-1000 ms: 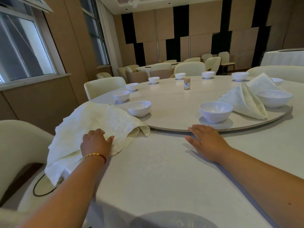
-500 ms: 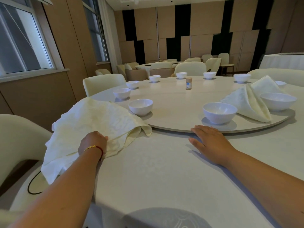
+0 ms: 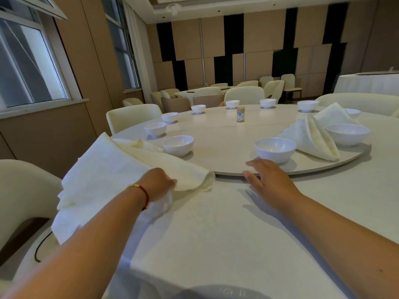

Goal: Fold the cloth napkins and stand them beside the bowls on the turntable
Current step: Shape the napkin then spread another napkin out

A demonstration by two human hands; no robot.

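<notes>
Clearly my left hand (image 3: 158, 182) has its fingers closed on a loose napkin (image 3: 112, 169) draped at the surface's edge just left of the turntable (image 3: 226, 147) — presumably to drag it in for folding. My right hand (image 3: 267, 180) lies flat and empty at the rim — likely ready to turn it.

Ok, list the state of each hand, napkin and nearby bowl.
left hand: gripping the loose napkin
right hand: open, flat at the turntable edge
loose napkin: unfolded, draped
folded napkin: standing beside a bowl
nearest bowl: upright, empty
</notes>
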